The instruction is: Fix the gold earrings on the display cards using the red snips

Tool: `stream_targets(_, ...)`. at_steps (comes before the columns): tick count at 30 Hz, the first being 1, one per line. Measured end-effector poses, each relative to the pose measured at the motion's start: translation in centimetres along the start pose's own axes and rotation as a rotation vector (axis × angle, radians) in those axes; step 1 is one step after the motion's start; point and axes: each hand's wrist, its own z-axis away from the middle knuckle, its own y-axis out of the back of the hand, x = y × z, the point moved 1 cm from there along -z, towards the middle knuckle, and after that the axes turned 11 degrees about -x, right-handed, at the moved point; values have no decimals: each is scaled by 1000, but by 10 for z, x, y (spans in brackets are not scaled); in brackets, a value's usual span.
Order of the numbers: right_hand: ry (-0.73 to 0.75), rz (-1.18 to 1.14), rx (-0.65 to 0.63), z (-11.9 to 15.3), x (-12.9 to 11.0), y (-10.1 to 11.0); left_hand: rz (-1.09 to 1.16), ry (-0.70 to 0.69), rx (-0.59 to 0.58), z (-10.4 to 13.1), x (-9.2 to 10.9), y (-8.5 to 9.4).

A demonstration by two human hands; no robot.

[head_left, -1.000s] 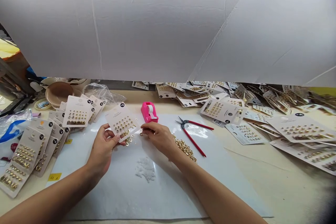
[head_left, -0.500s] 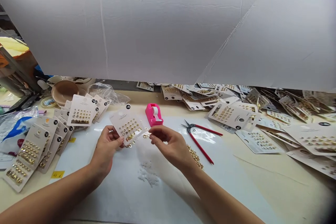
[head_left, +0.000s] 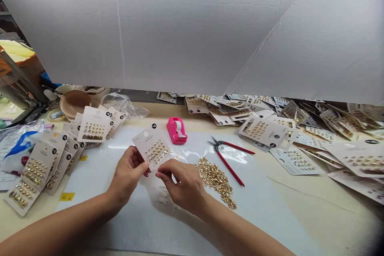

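A white earring card (head_left: 151,143) with rows of small gold studs and some hoops is tilted in my left hand (head_left: 127,172), which is closed on its lower left edge. My right hand (head_left: 181,184) is pinched at the card's bottom edge; anything between its fingertips is too small to make out. Just beyond the right fingers, a few gold rings (head_left: 177,156) lie on the white sheet. A heap of small gold pieces (head_left: 214,178) spreads to the right of that hand. Small clear bits (head_left: 163,196) lie under my hands, partly hidden.
A pink tape dispenser (head_left: 177,131) stands behind the card. Red-handled pliers (head_left: 229,160) lie open to the right. Filled earring cards lean in a row (head_left: 36,172) at left and pile up (head_left: 267,132) at right. A white panel (head_left: 180,32) rises behind.
My right hand has moved down and left to the card's bottom edge, uncovering more of the gold heap. The card has shifted slightly right and tilted more.
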Motion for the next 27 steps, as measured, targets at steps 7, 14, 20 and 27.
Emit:
stream_targets(7, 55, 90, 106, 3, -2, -4, -55, -2, -37, 3, 4, -4)
stream_targets(14, 27, 154, 108, 0, -2, -2, -68, -41, -61, 5, 0, -5)
stream_targets(20, 3, 184, 106, 0, -3, -2, -144, -91, -61, 7, -4, -5)
stream_targets(27, -19, 211, 93, 1, 0, -6, -210, -54, -102, 7, -3, -4)
